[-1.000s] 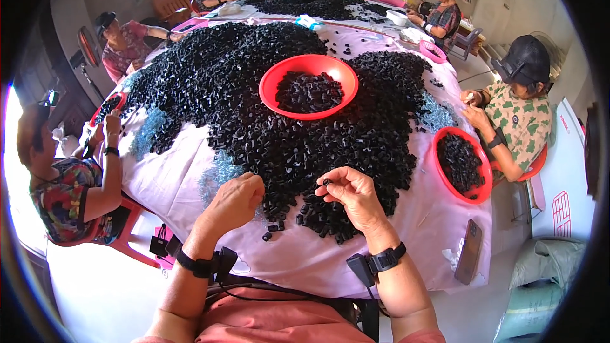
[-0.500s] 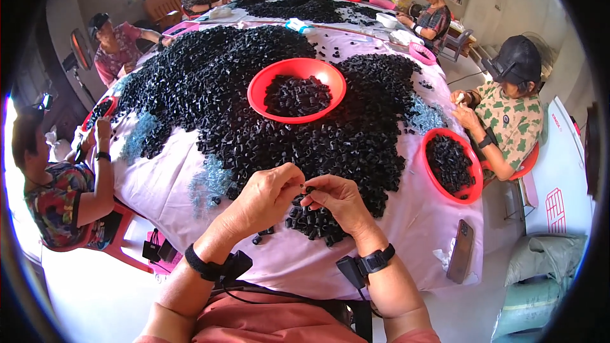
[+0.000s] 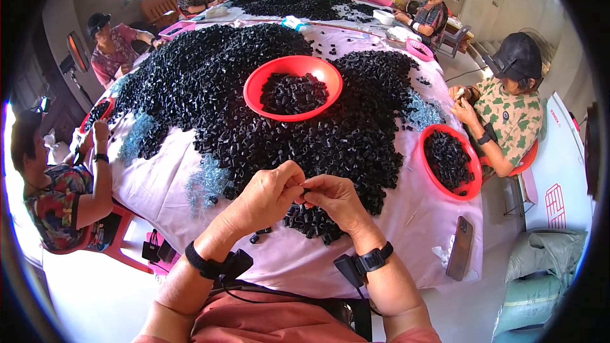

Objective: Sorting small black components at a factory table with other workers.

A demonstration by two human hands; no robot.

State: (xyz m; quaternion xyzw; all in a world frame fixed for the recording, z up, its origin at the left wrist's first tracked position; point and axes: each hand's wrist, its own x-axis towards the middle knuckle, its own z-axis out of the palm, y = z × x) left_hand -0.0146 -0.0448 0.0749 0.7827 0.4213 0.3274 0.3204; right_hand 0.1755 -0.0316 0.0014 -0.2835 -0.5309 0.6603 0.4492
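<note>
Your 2 hands meet over the near edge of a broad pile of black pieces [image 3: 216,82], on a table under a pale pink cloth [image 3: 165,178]. At their fingertips sits 1 small black piece [image 3: 305,191], mostly hidden by your fingers. Like its neighbours, it appears light, stiff and smooth, more apt to slip than to break; its outer sides, taken between thumb and forefinger, look the surest hold. Your right hand [image 3: 337,200] pinches it, thumb against forefinger. Your left hand [image 3: 270,194] is curled, its fingertips touching or nearly touching the right's; whether they also grip the piece cannot be told from this angle. Beyond, a red bowl [image 3: 279,65] of similar pieces rests on the pile, while clear bluish bits [image 3: 208,184] lie to the left of your left hand.
</note>
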